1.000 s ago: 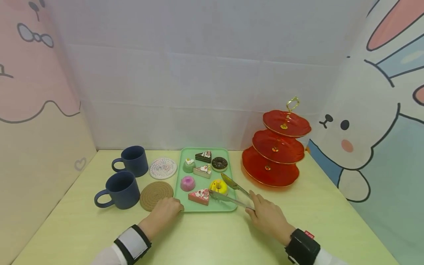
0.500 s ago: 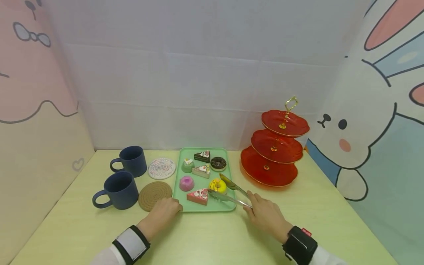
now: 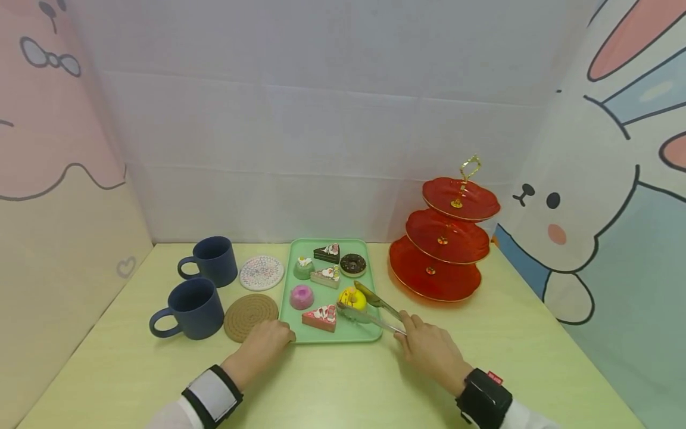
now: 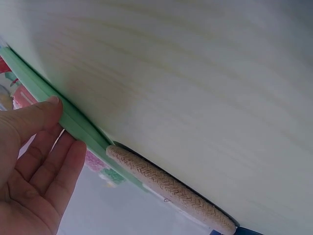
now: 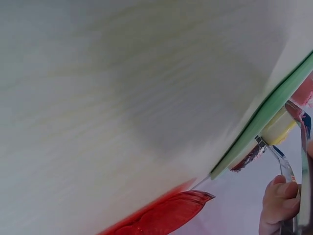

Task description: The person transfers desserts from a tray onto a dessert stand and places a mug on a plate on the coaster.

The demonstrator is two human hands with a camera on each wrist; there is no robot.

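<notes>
My right hand (image 3: 435, 348) grips metal serving tongs (image 3: 377, 300). Their two tips straddle a yellow doughnut (image 3: 352, 297) on the green tray (image 3: 321, 300), one at its far right side, the other along its front left. My left hand (image 3: 267, 341) holds the tray's front left corner; in the left wrist view the thumb (image 4: 51, 110) presses the rim and the fingers lie along the side. A pink-and-white cake slice (image 3: 320, 319) lies left of the tongs, with a purple dessert (image 3: 302, 297) behind it. Part of my right hand is cut off in the right wrist view.
A red three-tier stand (image 3: 433, 283) stands right of the tray. Two blue mugs (image 3: 196, 313) and two coasters, one woven brown (image 3: 250, 317) and one white (image 3: 262, 273), sit left. Farther back on the tray are a chocolate doughnut (image 3: 353, 265) and several other desserts.
The tongs' tips have drawn slightly closer together around the yellow doughnut. My left hand stays at the tray corner, and the tray's contents lie as before.
</notes>
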